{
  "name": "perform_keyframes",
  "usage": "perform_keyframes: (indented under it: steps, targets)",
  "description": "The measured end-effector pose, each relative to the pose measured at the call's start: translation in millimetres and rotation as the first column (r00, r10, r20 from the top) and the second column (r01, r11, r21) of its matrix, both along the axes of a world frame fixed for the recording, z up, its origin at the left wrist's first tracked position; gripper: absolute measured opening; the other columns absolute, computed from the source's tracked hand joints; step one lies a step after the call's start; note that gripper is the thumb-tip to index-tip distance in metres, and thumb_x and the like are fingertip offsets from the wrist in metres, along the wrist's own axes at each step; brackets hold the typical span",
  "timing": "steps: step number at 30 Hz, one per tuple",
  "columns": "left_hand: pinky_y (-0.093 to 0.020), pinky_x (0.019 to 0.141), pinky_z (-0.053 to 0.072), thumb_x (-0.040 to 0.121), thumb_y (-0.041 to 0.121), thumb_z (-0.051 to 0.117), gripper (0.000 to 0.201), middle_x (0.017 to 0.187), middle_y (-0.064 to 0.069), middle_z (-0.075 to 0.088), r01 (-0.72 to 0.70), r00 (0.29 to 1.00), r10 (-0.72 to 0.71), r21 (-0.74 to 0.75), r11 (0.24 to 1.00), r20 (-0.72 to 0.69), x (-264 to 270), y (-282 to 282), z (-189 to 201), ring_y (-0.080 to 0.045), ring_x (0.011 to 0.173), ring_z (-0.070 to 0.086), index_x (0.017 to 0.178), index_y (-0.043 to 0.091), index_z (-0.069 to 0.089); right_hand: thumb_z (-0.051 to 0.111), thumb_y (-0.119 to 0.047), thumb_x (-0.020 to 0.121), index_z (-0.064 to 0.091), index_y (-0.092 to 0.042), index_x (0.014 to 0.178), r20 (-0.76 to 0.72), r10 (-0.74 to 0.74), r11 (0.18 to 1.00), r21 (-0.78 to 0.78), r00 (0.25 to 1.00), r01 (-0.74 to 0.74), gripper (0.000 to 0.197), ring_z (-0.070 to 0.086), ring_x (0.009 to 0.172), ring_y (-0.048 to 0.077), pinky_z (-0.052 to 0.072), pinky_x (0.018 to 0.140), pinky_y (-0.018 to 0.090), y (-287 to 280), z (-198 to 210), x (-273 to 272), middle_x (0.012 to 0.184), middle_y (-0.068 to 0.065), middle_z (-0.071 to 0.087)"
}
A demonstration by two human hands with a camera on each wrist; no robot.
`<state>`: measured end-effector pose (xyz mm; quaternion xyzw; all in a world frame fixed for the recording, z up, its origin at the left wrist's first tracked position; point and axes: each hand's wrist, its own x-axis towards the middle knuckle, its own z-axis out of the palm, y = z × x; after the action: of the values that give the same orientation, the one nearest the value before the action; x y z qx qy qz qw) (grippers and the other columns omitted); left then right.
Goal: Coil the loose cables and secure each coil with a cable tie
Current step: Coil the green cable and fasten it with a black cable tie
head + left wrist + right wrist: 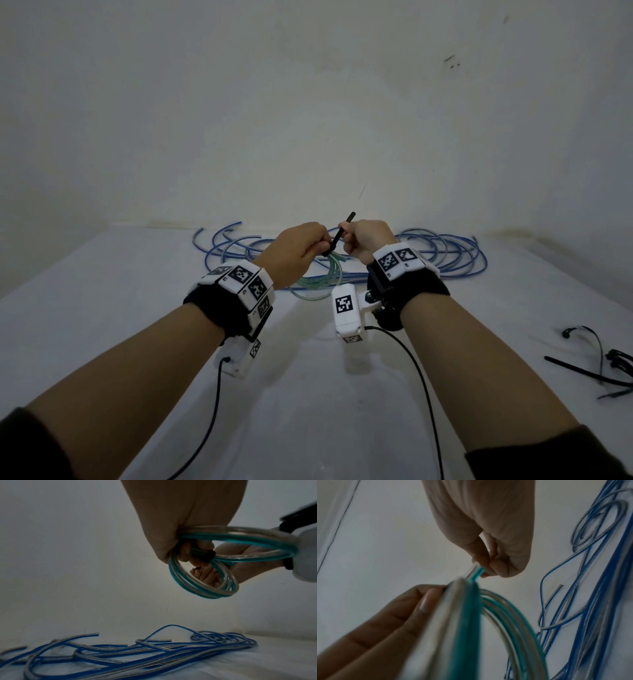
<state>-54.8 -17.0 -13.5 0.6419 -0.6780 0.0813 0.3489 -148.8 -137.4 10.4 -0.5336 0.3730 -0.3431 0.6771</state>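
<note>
A small coil of teal-and-clear cable (317, 278) hangs above the white table, and my left hand (318, 245) grips its top. A black cable tie (337, 236) is looped round the coil and its tail sticks up to the right. My right hand (344, 233) pinches that tail beside the left hand. In the left wrist view my left hand (187, 550) holds the coil (202, 586), with the tie's band (208, 555) round the strands. In the right wrist view my right hand (481, 566) pinches close to a teal strand (475, 573), and the tie is hidden. Loose blue cables (442, 253) lie tangled behind.
Several spare black cable ties (599, 363) lie at the table's right edge. The white table (102, 308) meets a pale wall just behind the blue cables. Black leads from the wrist cameras trail toward me.
</note>
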Motion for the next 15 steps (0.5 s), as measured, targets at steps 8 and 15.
perform_keyframes:
  steps: [8,15]
  targets:
    - [-0.020,0.070,0.034,0.095,0.009,0.046,0.015,0.088,-0.003,0.052,-0.069,0.997,0.069,-0.020,0.997,-0.020,9.8,-3.1,0.5,-0.015,0.080,0.047,0.095,0.002,0.060,0.055,-0.007,0.091,0.059,0.000,0.078,0.089,0.070,0.974,-0.223,0.994,-0.049,0.016,0.056,0.044,0.008,0.047,0.047,0.017,4.4,-0.2,-11.2,0.055,0.005,0.059]
    - [-0.020,0.076,0.037,0.087,0.015,0.061,0.010,0.092,-0.007,0.062,-0.424,0.847,0.343,-0.125,0.897,-0.406,21.8,-6.7,2.0,-0.016,0.085,0.053,0.092,0.006,0.064,0.052,-0.008,0.092,0.061,0.003,0.092,-0.093,0.182,0.847,-0.492,0.979,-0.204,0.015,0.060,0.059,0.017,0.054,0.054,0.021,38.4,-6.2,-3.4,0.075,0.011,0.061]
